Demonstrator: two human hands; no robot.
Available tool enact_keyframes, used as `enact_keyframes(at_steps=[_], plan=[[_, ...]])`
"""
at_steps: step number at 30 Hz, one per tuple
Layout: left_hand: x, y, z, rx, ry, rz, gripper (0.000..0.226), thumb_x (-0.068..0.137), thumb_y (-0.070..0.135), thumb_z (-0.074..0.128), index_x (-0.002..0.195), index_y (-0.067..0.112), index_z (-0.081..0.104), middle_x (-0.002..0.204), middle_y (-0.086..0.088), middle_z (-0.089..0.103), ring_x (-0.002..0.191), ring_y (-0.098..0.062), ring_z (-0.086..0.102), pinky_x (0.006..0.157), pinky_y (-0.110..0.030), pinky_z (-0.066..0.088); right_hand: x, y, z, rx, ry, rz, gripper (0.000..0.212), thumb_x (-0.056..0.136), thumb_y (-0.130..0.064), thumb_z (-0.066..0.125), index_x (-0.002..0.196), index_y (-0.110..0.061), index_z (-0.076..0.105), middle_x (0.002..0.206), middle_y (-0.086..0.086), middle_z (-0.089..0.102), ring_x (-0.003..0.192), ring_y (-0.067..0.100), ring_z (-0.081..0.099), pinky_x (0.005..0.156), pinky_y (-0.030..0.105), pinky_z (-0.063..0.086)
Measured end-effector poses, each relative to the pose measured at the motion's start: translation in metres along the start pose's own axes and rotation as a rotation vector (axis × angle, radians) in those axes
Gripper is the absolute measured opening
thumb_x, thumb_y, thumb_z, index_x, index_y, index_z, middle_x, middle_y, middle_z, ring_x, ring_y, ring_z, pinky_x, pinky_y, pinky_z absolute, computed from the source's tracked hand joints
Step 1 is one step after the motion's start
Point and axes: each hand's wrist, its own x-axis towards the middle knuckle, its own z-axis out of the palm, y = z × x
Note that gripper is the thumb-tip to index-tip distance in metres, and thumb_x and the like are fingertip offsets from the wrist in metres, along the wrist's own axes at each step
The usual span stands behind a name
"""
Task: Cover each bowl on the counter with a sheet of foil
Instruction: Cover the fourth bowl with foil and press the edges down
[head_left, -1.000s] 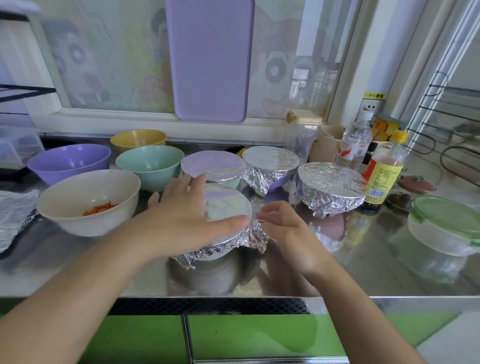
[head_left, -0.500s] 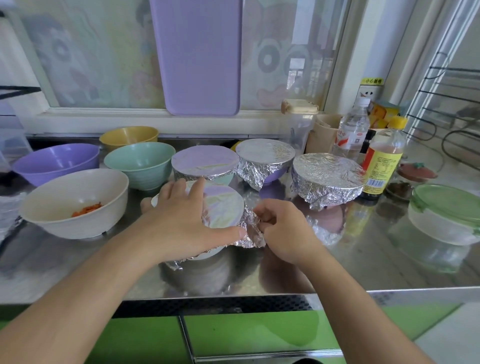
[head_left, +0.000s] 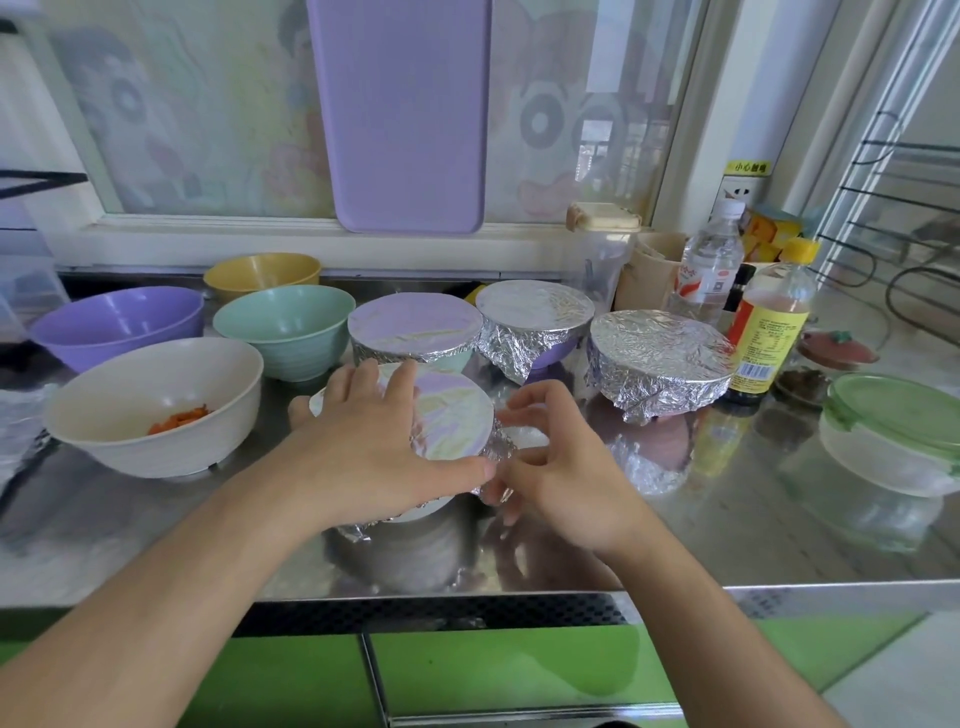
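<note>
Left hand (head_left: 374, 447) lies flat, fingers straight, on the foil sheet (head_left: 457, 415) over the front-edge bowl; right hand (head_left: 561, 467) fingers pinch the sheet's crumpled side.

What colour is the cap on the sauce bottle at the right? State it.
Yellow; the cap shows in the head view.

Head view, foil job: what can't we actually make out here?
- Contents of the four foil-covered bowls, e.g. the front bowl: foil hides them.
- Front bowl's left rim and near side: left hand lies over them.
- Foil edge at the front bowl's right side: right hand fingers partly hide it; the grip is unclear.
- Yellow plastic bowl inside: green ribbed bowl blocks it.
- Crumpled foil sheet: cut by left edge.
</note>
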Motion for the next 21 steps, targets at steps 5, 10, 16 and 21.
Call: enact_keyframes(at_steps=[5, 10, 16, 21], plan=[[-0.002, 0.001, 0.0, 0.007, 0.001, 0.006, 0.131, 0.048, 0.109, 0.035, 0.157, 0.041, 0.007, 0.162, 0.006, 0.02, 0.155, -0.021, 0.012, 0.118, -0.058, 0.024, 0.006, 0.004, 0.0, 0.066, 0.001, 0.069, 0.039, 0.09, 0.015, 0.059, 0.12, -0.007, 0.05, 0.117, 0.02, 0.059, 0.07, 0.027, 0.072, 0.064, 0.045, 0.062], [-0.002, 0.002, 0.0, 0.011, 0.012, 0.018, 0.129, 0.048, 0.109, 0.034, 0.155, 0.041, 0.013, 0.155, 0.007, 0.026, 0.152, -0.02, 0.017, 0.116, -0.057, 0.027, 0.015, 0.014, -0.004, 0.055, -0.037, 0.034, 0.035, 0.086, 0.016, 0.067, 0.114, -0.003, 0.055, 0.097, 0.01, 0.063, 0.074, 0.025, 0.068, 0.072, 0.042, 0.057], [0.0, -0.001, 0.0, 0.013, 0.01, 0.033, 0.129, 0.05, 0.11, 0.036, 0.156, 0.041, 0.012, 0.153, 0.008, 0.027, 0.151, -0.019, 0.017, 0.117, -0.056, 0.026, 0.022, 0.019, -0.008, -0.13, -0.085, -0.032, 0.051, 0.07, -0.027, 0.093, 0.108, -0.012, 0.062, 0.098, 0.011, 0.073, 0.081, 0.022, 0.069, 0.086, 0.054, 0.061], [0.001, -0.002, 0.001, 0.006, 0.01, 0.025, 0.132, 0.049, 0.111, 0.036, 0.158, 0.041, 0.012, 0.156, 0.005, 0.026, 0.154, -0.022, 0.015, 0.119, -0.059, 0.024, 0.033, 0.014, -0.006, -0.333, -0.06, -0.059, 0.04, 0.062, -0.035, 0.087, 0.089, -0.014, 0.066, 0.08, 0.007, 0.071, 0.07, 0.015, 0.06, 0.072, 0.045, 0.057]])
